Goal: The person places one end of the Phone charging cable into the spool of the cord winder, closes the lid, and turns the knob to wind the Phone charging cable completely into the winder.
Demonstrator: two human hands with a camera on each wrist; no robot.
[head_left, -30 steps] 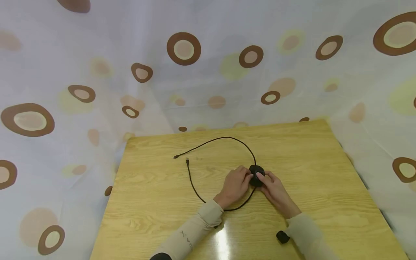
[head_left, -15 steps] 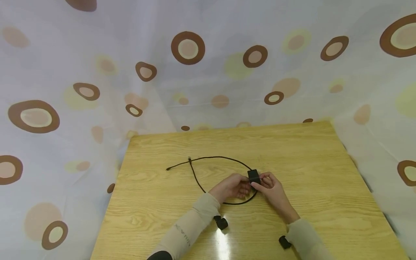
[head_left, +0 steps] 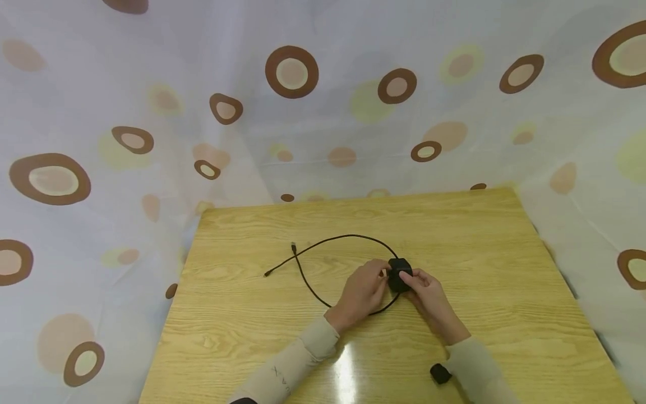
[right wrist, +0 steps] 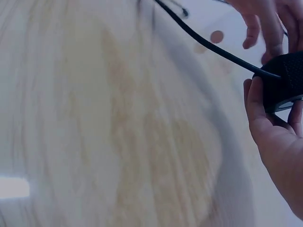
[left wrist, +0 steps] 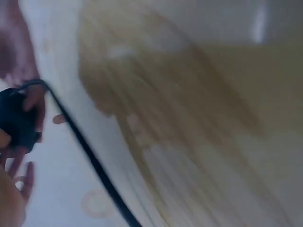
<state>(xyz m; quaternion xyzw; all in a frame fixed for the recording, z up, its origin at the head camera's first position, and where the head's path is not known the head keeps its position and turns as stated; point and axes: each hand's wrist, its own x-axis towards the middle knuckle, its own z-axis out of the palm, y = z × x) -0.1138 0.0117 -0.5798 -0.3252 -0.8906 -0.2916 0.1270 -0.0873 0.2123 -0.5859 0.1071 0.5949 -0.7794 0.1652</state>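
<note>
1. At the left of the head view hung a pale cloth point(head_left: 116, 224) printed with brown rings, which also ran along the back of a wood-grained bench point(head_left: 202, 325)

2. On the bench's left half lay two free ends of a black cord point(head_left: 351, 235): a slim plug point(head_left: 267, 274) farther left, and a second plug point(head_left: 294, 247) beyond it, the two runs crossing just below the latter. One run arched along the far side; the other dropped from view behind the left hand point(head_left: 359, 294). The cord looked springy, likely to push back if bent

3. The left hand came in from a beige sleeve point(head_left: 295, 353), its fingers point(head_left: 379, 265) bent at the left side of a small black box point(head_left: 400, 284). Whether they pinched the box or merely touched it could not be told

4. The black box sat between both hands, right of the bench's middle, with cord leaving its far and near ends. It looked light and hard, with one finely textured face that might resist slipping. Its sides seemed the best hold; the cord's entry points were probably the weakest spots

5. The right hand point(head_left: 433, 306) held the box from the right, fingers narrowed around it and thumb over the upper face

6. Lower right, a small dark block point(head_left: 441, 373) showed just beside the right sleeve point(head_left: 476, 367)
</note>
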